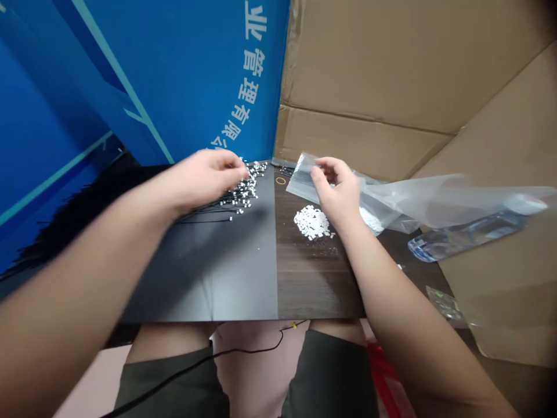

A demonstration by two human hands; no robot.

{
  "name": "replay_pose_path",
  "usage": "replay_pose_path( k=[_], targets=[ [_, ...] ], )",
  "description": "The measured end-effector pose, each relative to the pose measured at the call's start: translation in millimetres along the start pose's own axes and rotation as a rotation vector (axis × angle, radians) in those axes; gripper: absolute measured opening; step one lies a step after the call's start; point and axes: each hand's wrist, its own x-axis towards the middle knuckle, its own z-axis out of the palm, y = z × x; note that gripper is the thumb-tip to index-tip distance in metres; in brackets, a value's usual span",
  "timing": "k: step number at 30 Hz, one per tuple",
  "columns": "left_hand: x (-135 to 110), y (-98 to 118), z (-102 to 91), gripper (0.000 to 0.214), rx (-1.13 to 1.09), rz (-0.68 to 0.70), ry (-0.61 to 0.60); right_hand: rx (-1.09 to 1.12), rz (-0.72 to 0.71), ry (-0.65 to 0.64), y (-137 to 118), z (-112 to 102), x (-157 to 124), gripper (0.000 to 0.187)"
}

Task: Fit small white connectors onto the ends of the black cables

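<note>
My left hand reaches over the grey mat, fingers curled down onto a bunch of thin black wires with small white connectors; what the fingertips pinch is hidden. My right hand rests on the dark wooden table, fingers bent and pinching the edge of a clear plastic bag. A small heap of loose white connectors lies just left of the right wrist.
A blue printed panel and cardboard walls close in the back and right. A yellow rubber band lies on the table. More clear bags and a plastic bottle lie right. A black cable crosses my lap.
</note>
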Motion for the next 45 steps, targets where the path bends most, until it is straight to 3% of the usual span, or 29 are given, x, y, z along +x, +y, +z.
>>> replay_pose_path(
  k=[3, 5, 7, 9, 11, 14, 16, 21, 27, 37, 42, 45],
  targets=[
    [14.7, 26.5, -52.4, 0.052, 0.647, 0.070, 0.149, -0.129, 0.067, -0.041, 4.3, -12.1, 9.6, 0.017],
    [32.3, 36.8, -71.0, 0.068, 0.811, 0.089, 0.158, -0.208, 0.084, -0.201, 4.4, -15.1, 11.0, 0.014],
    [53.4, 31.3, -71.9, 0.080, 0.896, 0.162, 0.104, -0.282, 0.108, -0.375, 2.4, -14.9, 9.9, 0.014],
    [71.7, 10.3, -56.9, 0.061, 0.881, 0.323, -0.008, -0.359, 0.154, -0.501, -0.2, -14.0, 8.5, 0.016],
    [80.9, -17.8, -30.8, 0.041, 0.882, 0.319, -0.037, -0.417, 0.209, -0.570, -2.2, -14.8, 8.4, 0.016],
    [72.8, -49.5, 15.9, 0.049, 0.803, 0.308, 0.047, -0.422, 0.265, -0.649, -3.3, -19.3, 9.8, 0.015],
    [57.8, -55.3, 43.8, 0.054, 0.653, 0.308, 0.147, -0.378, 0.250, -0.732, -3.4, -21.5, 10.0, 0.014],
    [26.9, -45.1, 83.5, 0.029, 0.319, 0.378, 0.141, -0.382, 0.149, -0.914, -2.5, -17.5, 6.8, 0.012],
    [21.9, -53.1, 93.9, 0.023, 0.108, 0.387, 0.084, -0.451, 0.080, -0.921, 0.4, -11.8, 4.5, 0.012],
    [18.9, -48.7, 94.9, 0.021, 0.032, 0.368, 0.073, -0.487, -0.050, -0.888, -1.6, -5.8, -3.0, 0.013],
    [19.9, -49.5, 93.4, 0.021, 0.025, 0.346, 0.100, -0.483, -0.017, -0.806, -3.5, -6.8, -1.9, 0.016],
    [21.0, -50.2, 93.0, 0.021, 0.023, 0.319, 0.100, -0.481, -0.024, -0.839, -1.8, -6.9, -1.7, 0.012]
  ],
)
